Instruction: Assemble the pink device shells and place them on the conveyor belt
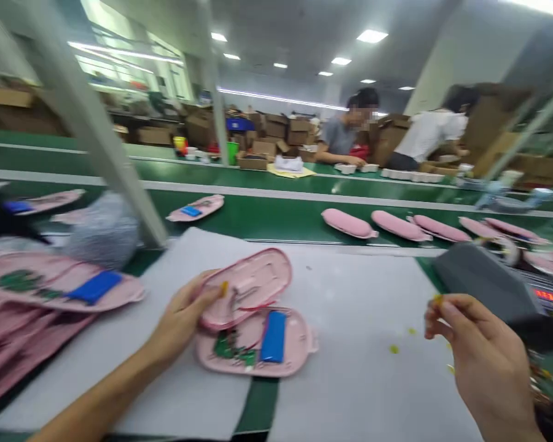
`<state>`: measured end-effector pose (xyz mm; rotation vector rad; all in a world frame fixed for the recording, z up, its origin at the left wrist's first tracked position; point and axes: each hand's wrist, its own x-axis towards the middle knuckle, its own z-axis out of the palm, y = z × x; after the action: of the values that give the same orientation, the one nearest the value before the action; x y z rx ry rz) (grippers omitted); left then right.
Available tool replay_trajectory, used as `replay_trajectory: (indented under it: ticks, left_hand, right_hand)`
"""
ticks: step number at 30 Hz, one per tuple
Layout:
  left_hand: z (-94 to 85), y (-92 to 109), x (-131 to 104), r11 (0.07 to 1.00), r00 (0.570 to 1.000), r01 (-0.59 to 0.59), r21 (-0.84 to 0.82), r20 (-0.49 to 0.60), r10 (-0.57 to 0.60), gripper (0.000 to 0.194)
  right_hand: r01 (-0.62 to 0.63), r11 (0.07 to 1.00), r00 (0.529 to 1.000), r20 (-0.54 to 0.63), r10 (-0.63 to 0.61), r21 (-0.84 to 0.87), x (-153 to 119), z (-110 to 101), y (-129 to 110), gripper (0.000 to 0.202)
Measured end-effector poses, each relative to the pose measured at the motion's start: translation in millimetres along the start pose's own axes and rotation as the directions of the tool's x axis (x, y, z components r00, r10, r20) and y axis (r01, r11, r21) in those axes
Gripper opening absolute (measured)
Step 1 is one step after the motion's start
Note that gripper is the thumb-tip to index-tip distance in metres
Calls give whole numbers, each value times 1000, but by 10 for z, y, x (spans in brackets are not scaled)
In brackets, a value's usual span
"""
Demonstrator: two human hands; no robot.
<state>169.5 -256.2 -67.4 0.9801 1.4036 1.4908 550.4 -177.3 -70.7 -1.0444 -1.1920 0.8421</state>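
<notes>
My left hand [187, 310] is closed on the rim of a pink plastic shell half [262, 276], tilted over a second pink shell half [297, 356]. A small yellow spot shows by my left thumb tip. Inside the lower shell sit a blue battery pack [273, 337] and a green circuit board [225, 345]; thin wires run up towards the held half. Off to the right, my right hand [483, 350] is raised with fingertips pinched at a small yellow piece [437, 299]. Small yellow bits [394, 349] lie on the white sheet [345, 387] beneath.
Stacked pink shells with electronics [59, 282] lie at left, near a bubble-wrap bundle [104, 230]. Closed pink cases [350, 223] and one open shell [198, 209] rest on the green belt [267, 215]. A grey device with red digits [488, 285] stands right. Two people work beyond.
</notes>
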Motion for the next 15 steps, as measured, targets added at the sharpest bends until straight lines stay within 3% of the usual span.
replay_trajectory:
  ticks: [1,2,4,6,7,8,9,10,12,15]
  left_hand:
    - [-11,-7,-44,998,999,42,-43,2,-42,39]
    - [-11,-17,-81,992,996,85,-88,19,-84,38]
    - [2,-48,-146,976,990,138,-169,43,-133,34]
    - [11,-91,-204,962,991,130,-242,58,-120,31]
    - [12,-116,-229,954,994,109,-279,54,-98,30]
    - [12,-142,-248,946,996,83,-313,40,-75,30]
    - [11,-166,-262,937,999,55,-344,19,-51,30]
    - [11,-187,-270,931,1000,24,-365,-9,-29,29]
    - [13,-212,-277,927,999,-22,-374,-48,4,30]
    - [16,-214,-296,922,1000,-25,-387,-20,18,31]
  right_hand:
    - [74,996,973,223,-62,-47,-105,339,-159,17]
    - [149,986,892,439,-104,-69,-205,684,-305,15]
    - [345,938,650,728,-215,-31,-377,1335,-493,14]
    - [572,819,405,854,-327,42,-489,1840,-502,15]
    - [673,737,312,878,-363,65,-526,2013,-452,16]
    - [745,663,249,893,-375,71,-553,2131,-386,18]
    - [783,620,221,903,-370,62,-574,2198,-319,19]
    - [786,617,224,911,-347,42,-592,2225,-261,19]
    - [717,697,271,927,-261,-14,-627,2204,-201,16]
    - [609,789,320,934,-156,-77,-700,2150,-226,14]
